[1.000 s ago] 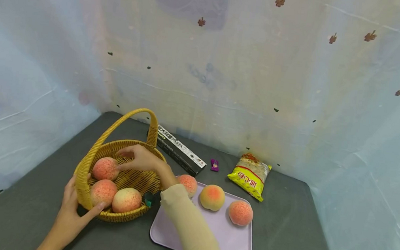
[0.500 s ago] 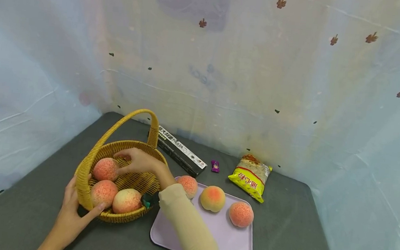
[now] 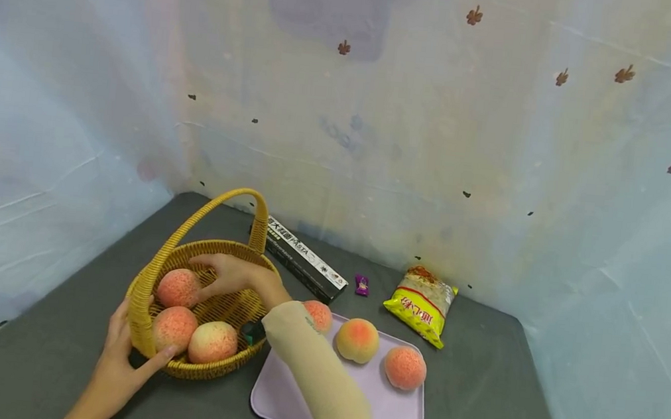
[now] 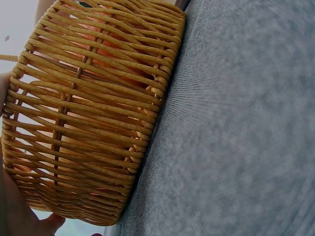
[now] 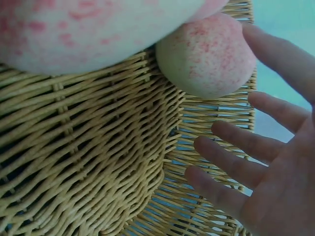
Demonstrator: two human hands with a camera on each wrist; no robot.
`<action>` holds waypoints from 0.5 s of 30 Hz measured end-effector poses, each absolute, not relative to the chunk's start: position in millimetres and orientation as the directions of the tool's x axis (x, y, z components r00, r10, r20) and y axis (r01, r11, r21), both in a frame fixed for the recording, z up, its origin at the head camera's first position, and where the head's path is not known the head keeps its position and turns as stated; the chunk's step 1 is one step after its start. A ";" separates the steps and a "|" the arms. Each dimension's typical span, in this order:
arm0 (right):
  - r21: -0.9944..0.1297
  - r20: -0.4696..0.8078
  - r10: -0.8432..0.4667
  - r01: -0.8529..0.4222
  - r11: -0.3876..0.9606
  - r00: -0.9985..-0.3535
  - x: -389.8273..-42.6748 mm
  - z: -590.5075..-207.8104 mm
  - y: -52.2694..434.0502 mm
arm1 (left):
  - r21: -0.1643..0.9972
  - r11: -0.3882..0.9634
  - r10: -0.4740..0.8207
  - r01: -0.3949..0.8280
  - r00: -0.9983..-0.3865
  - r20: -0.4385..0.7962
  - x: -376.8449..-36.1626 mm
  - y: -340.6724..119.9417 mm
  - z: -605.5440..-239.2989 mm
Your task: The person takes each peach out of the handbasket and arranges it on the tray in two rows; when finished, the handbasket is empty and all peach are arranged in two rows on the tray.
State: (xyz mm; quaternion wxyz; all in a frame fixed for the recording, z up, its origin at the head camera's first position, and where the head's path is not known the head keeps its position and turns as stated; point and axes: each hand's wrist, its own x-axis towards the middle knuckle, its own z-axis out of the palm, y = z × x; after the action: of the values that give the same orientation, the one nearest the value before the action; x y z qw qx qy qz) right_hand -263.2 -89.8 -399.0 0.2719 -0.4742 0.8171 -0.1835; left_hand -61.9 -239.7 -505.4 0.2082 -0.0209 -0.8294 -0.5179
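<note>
A yellow wicker basket with a tall handle stands at the left of the table. My left hand grips its near left side, thumb over the rim by a reddish peach. In the left wrist view, that hand's fingers lie along the outer weave. My right hand reaches inside the basket, fingers extended and spread; its thumb and fingertips are right at the rearmost peach. Seen by the right wrist, this same peach rests against the basket wall. A paler peach lies nearer the front.
Right of the basket, a lilac tray bears a half-hidden peach, a yellow-orange peach and a pink peach. Behind are a black-and-white pasta box, a purple-wrapped candy and a yellow food packet.
The head view has tilted slightly upward, so everything sits lower in it. My right hand has dipped a little beside the rearmost peach. My left hand keeps its grip on the basket.
</note>
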 end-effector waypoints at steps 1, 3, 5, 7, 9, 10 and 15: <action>-0.555 -0.270 -0.875 -0.677 0.483 -0.403 -262.7 -399.1 -91.5 | 0.850 0.462 -0.181 0.253 -0.912 0.369 -61.7 -240.2 -505.1; -0.545 -0.269 -0.877 -0.687 0.480 -0.398 -261.7 -399.8 -95.1 | 0.848 0.461 -0.180 0.260 -0.909 0.376 -60.9 -241.2 -504.4; -0.536 -0.263 -0.885 -0.704 0.466 -0.385 -260.3 -399.5 -99.0 | 0.848 0.461 -0.180 0.263 -0.908 0.379 -60.0 -242.1 -504.0; -0.525 -0.250 -0.897 -0.728 0.442 -0.364 -258.7 -398.6 -103.1 | 0.847 0.463 -0.182 0.262 -0.907 0.380 -59.3 -242.7 -503.6; -0.510 -0.250 -0.901 -0.743 0.434 -0.355 -257.0 -397.0 -106.4 | 0.847 0.466 -0.183 0.258 -0.908 0.377 -59.2 -242.7 -503.6; -0.503 -0.253 -0.901 -0.747 0.434 -0.353 -256.1 -396.0 -107.5 | 0.847 0.467 -0.182 0.254 -0.910 0.373 -59.4 -242.5 -503.6; -0.450 -0.293 -0.889 -0.770 0.452 -0.351 -251.9 -391.8 -109.8 | 0.849 0.471 -0.176 0.240 -0.917 0.357 -60.5 -240.4 -504.1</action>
State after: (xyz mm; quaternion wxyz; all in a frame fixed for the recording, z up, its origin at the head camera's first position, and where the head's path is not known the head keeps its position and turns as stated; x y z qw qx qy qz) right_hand -251.9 -109.8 -391.8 0.2537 -0.5100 0.8135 -0.1176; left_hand -60.5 -240.4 -504.1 0.2024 -0.0190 -0.8333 -0.5141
